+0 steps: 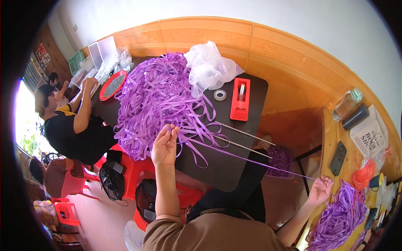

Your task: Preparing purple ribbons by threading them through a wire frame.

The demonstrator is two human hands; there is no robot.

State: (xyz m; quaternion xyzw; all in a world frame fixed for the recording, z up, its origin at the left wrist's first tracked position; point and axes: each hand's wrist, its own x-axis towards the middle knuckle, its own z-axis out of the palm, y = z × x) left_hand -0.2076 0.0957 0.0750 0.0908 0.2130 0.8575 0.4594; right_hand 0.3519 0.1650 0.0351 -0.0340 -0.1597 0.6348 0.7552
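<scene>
Purple plastic ribbon strand is stretching taut between both hands: left hand is pinching it at the big heap of purple ribbon on the dark table, right hand is gripping the far end beside 1 smaller pile.

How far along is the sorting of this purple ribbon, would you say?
Probably early on. A smaller heap of purple ribbon already lies by the right hand. In hand: one strand stretched from the left hand, at the big pile, across to the right hand. Left: the big tangled ribbon pile on the dark table, much larger than the finished heap.
</scene>
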